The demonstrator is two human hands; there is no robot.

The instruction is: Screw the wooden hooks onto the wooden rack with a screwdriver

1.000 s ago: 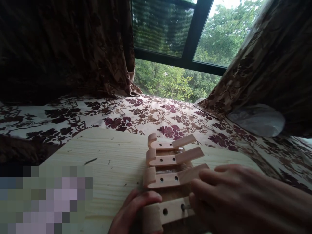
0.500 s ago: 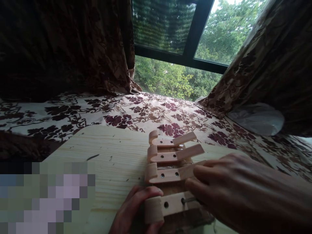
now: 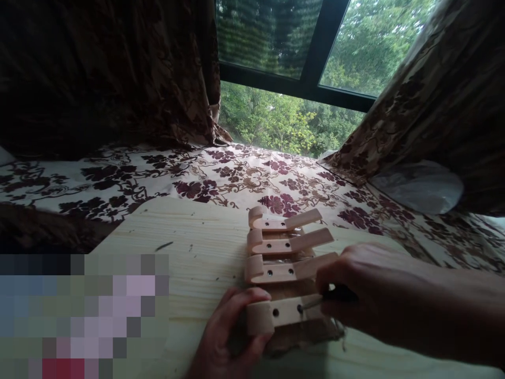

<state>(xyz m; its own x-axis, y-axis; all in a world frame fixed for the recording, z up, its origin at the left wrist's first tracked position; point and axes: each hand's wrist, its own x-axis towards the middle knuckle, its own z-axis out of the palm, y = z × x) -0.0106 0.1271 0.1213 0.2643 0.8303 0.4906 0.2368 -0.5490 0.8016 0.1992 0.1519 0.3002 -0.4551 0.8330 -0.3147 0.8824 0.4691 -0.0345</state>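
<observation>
Your left grip [image 3: 221, 334] pinches the nearest hook [image 3: 288, 311], likely light and stiff, aptly by its curl [image 3: 260, 319]; your right grip [image 3: 355, 264] encloses a tool [image 3: 312, 302] to its right.

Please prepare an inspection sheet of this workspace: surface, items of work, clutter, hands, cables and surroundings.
Surface: pale wooden board, with floral cloth beyond it.
Job's things: four wooden hooks in a row on a brown backing.
Clutter: dark sliver and small specks on the board.
Left hand: grips the curved end of the nearest hook.
Right hand: holds a thin tool, its tip at that hook's right hole.
Cables: nothing seen.
Surroundings: window, curtains, what looks like a plastic bag; lower left pixelated.
</observation>
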